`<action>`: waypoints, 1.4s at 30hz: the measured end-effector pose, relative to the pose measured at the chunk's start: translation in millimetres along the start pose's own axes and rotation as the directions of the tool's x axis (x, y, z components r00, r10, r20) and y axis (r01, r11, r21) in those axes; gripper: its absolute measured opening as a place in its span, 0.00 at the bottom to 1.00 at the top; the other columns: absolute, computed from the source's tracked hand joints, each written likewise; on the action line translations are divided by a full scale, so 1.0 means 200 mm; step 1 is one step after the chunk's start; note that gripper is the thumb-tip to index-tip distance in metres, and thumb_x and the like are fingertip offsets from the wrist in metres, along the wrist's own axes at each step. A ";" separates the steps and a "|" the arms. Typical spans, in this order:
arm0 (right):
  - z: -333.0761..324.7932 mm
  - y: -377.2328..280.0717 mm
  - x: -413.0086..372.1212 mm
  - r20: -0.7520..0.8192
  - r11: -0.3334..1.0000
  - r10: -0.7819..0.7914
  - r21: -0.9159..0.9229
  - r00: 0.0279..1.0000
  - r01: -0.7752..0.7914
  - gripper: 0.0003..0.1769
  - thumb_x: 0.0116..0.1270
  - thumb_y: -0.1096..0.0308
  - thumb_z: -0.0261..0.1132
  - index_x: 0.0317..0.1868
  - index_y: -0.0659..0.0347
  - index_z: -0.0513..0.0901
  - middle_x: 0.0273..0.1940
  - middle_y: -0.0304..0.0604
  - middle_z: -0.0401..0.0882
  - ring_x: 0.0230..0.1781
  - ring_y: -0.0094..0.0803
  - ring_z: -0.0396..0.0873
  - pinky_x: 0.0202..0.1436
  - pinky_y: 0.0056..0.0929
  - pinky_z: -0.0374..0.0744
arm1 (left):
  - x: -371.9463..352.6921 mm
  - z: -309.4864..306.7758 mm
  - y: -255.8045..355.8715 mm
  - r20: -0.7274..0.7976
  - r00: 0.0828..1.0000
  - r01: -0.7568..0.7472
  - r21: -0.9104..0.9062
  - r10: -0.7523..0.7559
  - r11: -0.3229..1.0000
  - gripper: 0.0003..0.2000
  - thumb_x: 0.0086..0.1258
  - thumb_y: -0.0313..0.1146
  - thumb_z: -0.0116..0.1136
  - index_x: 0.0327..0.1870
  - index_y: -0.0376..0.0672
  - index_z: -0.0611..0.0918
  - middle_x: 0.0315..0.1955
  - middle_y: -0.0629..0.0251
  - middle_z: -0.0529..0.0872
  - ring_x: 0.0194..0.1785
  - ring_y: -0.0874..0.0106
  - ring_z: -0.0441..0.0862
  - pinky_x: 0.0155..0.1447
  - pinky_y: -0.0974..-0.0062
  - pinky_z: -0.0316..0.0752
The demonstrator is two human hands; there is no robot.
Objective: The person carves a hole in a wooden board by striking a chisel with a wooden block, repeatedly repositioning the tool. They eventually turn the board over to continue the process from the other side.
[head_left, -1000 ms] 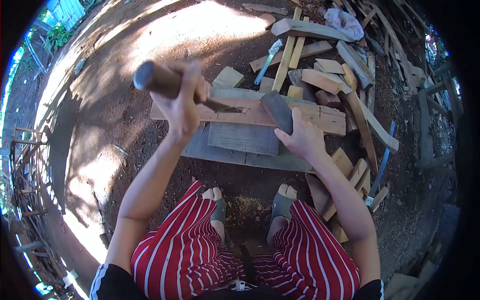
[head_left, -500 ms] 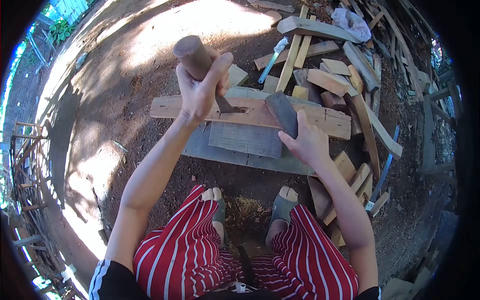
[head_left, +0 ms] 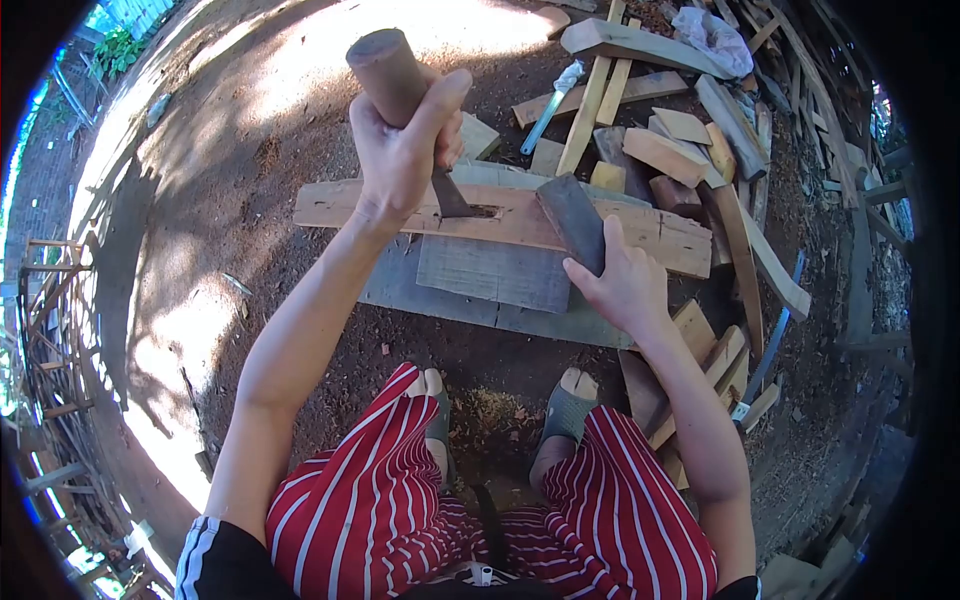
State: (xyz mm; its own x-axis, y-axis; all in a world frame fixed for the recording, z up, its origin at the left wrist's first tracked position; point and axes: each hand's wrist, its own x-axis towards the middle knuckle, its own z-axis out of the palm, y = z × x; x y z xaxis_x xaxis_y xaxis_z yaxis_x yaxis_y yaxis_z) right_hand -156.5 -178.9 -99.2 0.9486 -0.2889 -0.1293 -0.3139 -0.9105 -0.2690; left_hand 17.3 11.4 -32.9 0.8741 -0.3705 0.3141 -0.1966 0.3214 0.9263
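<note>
My left hand (head_left: pixel 402 150) grips the round wooden handle of a chisel (head_left: pixel 388 68), held nearly upright. Its dark blade (head_left: pixel 450 196) sits in a slot cut in a long pale plank (head_left: pixel 660 238) lying across the ground. My right hand (head_left: pixel 626 282) holds a dark wooden block (head_left: pixel 572 220) that rests tilted on the same plank, to the right of the slot. The plank lies on grey boards (head_left: pixel 492 272).
Many offcuts and boards (head_left: pixel 668 150) are piled behind and to the right. A blue-handled tool (head_left: pixel 548 105) lies among them. More wood pieces (head_left: pixel 708 350) sit by my right knee. My feet (head_left: pixel 500 415) are on bare soil with shavings; open dirt lies left.
My left hand swung the chisel handle from lying low to the left up to nearly vertical, with the blade staying in the slot. My right hand stayed on the dark block.
</note>
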 end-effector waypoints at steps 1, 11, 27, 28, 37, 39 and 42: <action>0.00 0.00 0.00 0.002 1.000 0.001 0.003 1.000 -0.001 0.35 0.59 0.45 0.67 0.54 0.63 0.67 0.27 0.57 0.83 0.30 0.54 0.85 0.34 0.50 0.81 | 0.00 0.00 0.00 -0.002 1.000 0.002 -0.001 -0.002 1.000 0.06 0.70 0.29 0.59 0.34 0.41 0.75 0.13 0.69 0.71 0.13 0.79 0.66 0.20 0.77 0.62; -0.01 -0.01 0.00 0.013 1.000 0.001 -0.010 1.000 -0.001 0.33 0.60 0.44 0.66 0.53 0.62 0.67 0.28 0.57 0.83 0.31 0.54 0.85 0.34 0.50 0.81 | -0.01 0.01 0.05 0.087 0.995 -0.057 -0.002 0.057 0.998 0.07 0.71 0.29 0.55 0.31 0.42 0.72 0.14 0.68 0.71 0.13 0.79 0.65 0.21 0.76 0.63; -0.02 -0.02 0.01 0.014 1.000 0.009 -0.007 1.000 -0.008 0.32 0.60 0.44 0.66 0.52 0.59 0.67 0.28 0.57 0.83 0.32 0.54 0.85 0.36 0.50 0.81 | 0.01 0.03 -0.08 0.033 0.999 -0.036 0.095 0.033 0.995 0.08 0.66 0.30 0.62 0.28 0.43 0.76 0.14 0.72 0.75 0.14 0.83 0.71 0.17 0.83 0.67; -0.03 -0.02 0.01 0.027 1.000 0.015 -0.005 1.000 -0.015 0.32 0.60 0.44 0.66 0.52 0.59 0.67 0.28 0.57 0.83 0.32 0.54 0.85 0.36 0.50 0.81 | 0.01 0.04 -0.07 0.033 0.999 0.000 0.096 -0.003 0.995 0.08 0.64 0.31 0.64 0.28 0.44 0.76 0.16 0.73 0.77 0.16 0.83 0.73 0.19 0.84 0.68; -0.19 0.07 0.13 -0.189 0.871 -0.154 0.438 0.970 0.223 0.41 0.61 0.45 0.66 0.64 0.66 0.66 0.32 0.52 0.84 0.37 0.44 0.85 0.47 0.41 0.81 | -0.06 0.09 -0.10 0.073 0.997 -0.037 0.230 0.021 0.972 0.10 0.61 0.35 0.68 0.27 0.44 0.77 0.21 0.72 0.79 0.24 0.83 0.76 0.27 0.81 0.71; -0.61 -0.20 0.07 -0.187 0.748 -0.173 0.614 0.967 0.253 0.39 0.62 0.46 0.67 0.61 0.70 0.69 0.47 0.55 0.79 0.46 0.37 0.81 0.52 0.32 0.77 | -0.09 0.11 -0.05 0.084 0.996 -0.026 0.266 0.004 0.964 0.09 0.60 0.34 0.67 0.31 0.41 0.78 0.23 0.71 0.79 0.27 0.82 0.75 0.32 0.79 0.72; -1.04 -0.52 -0.05 -0.644 0.519 -0.351 0.471 0.680 0.713 0.37 0.63 0.49 0.67 0.63 0.69 0.68 0.47 0.51 0.80 0.46 0.33 0.80 0.52 0.32 0.76 | -0.09 0.12 -0.07 0.080 0.996 0.005 0.293 -0.029 0.956 0.12 0.59 0.33 0.66 0.39 0.37 0.80 0.28 0.67 0.83 0.33 0.81 0.76 0.41 0.75 0.74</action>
State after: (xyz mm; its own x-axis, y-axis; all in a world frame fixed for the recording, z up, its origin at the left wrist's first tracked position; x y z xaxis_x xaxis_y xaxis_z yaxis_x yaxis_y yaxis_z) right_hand -124.7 -141.9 128.3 0.7812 -0.0675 0.6206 0.4950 -0.5387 -0.6817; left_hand -6.4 -7.8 -46.9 0.8412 -0.4482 0.3024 -0.3142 0.0501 0.9480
